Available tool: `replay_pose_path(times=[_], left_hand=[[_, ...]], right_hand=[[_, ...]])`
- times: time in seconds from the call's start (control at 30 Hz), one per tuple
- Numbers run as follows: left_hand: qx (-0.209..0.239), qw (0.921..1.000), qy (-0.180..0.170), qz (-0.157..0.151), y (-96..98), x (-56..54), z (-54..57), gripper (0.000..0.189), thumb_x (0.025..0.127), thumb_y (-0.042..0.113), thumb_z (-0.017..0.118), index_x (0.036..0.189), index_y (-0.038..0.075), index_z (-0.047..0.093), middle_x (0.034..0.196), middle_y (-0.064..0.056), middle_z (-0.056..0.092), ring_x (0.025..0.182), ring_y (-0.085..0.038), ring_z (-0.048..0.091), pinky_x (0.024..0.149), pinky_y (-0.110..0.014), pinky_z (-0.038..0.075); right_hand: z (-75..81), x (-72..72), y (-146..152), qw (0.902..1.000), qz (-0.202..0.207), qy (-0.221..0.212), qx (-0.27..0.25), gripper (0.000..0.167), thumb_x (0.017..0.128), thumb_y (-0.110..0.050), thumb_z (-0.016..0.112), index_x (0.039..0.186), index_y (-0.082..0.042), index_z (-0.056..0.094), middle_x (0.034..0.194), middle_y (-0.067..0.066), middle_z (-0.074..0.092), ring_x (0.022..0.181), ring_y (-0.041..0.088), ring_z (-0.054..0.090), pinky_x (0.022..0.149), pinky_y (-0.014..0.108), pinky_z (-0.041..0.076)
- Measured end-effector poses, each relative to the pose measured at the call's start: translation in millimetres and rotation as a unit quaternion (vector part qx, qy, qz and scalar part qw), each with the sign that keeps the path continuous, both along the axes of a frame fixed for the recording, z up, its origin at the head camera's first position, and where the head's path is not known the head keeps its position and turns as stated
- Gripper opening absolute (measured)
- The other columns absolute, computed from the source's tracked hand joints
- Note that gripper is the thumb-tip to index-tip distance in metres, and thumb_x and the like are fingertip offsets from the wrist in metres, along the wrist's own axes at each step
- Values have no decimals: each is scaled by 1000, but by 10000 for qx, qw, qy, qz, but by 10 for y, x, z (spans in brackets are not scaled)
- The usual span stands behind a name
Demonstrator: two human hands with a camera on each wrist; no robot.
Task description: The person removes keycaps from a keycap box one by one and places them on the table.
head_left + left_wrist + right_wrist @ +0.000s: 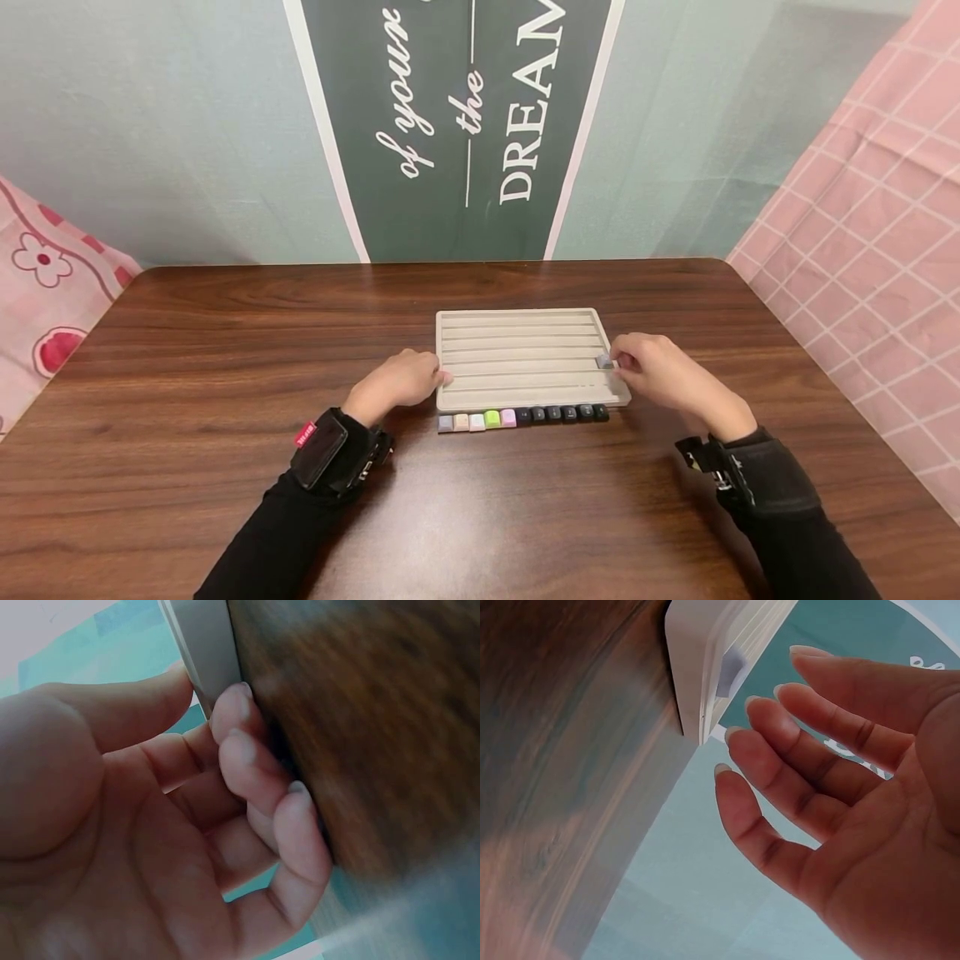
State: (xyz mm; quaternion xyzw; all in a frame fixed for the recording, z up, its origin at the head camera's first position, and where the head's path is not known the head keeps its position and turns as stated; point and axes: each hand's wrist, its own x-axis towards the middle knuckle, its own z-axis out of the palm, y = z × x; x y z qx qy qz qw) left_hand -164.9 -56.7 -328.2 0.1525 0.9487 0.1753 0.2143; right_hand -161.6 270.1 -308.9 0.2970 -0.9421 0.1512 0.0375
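Observation:
A beige keycap tray [525, 354] with several long ridged rows lies on the table. My left hand [402, 378] is at its left edge; in the left wrist view the thumb [161, 701] and curled fingers pinch the tray's rim [206, 652]. One grey keycap [604, 362] sits in a row at the tray's right end, and it also shows as a greyish keycap [730, 673] in the right wrist view. Close beside it is my right hand [654, 368], its fingers loosely bent and apart from the keycap, with nothing between them.
Along the tray's front side runs a line of keycaps: grey, peach, white, a green keycap [492, 419], a pink keycap [508, 417] and several black keycaps [553, 414]. The brown wooden table [225, 350] ends at a wall hanging [465, 225] behind. Pink cloth [885, 208] hangs at the right.

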Motion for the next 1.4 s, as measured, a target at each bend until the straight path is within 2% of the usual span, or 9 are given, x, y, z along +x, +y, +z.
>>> replay_pose_path(times=[0.43, 0.67, 1.13, 1.4], left_hand=[[-8, 9999, 122, -31, 5, 10, -7, 25, 96, 25, 47, 90, 4, 60, 81, -6, 55, 74, -20, 49, 70, -35, 41], [-14, 9999, 131, -7, 6, 7, -16, 26, 96, 26, 48, 91, 4, 60, 84, -7, 57, 75, -20, 50, 71, -36, 42], [3, 10000, 1, 15, 12, 3, -11, 26, 96, 26, 46, 95, 3, 60, 85, -6, 56, 74, -20, 48, 69, -34, 40], [-25, 10000, 9, -13, 10, -3, -20, 26, 97, 26, 46, 92, 4, 59, 81, -5, 54, 72, -19, 47, 68, -33, 39]], right_hand=[[-18, -79, 36, 9993, -236, -297, 69, 11, 76, 3, 68, 82, -2, 59, 67, -2, 47, 62, 15, 45, 55, 30, 36], [-43, -127, 38, 9982, -308, -509, 108, 11, 78, 3, 66, 85, -1, 59, 70, 0, 48, 64, 16, 45, 57, 31, 36], [-59, -166, 17, 9972, -224, -667, 243, 11, 79, 1, 66, 87, -1, 59, 71, 1, 48, 63, 16, 44, 56, 31, 36], [-69, -178, 18, 9968, -227, -704, 290, 13, 79, 0, 68, 89, 0, 60, 71, 0, 48, 64, 15, 45, 57, 30, 36]])
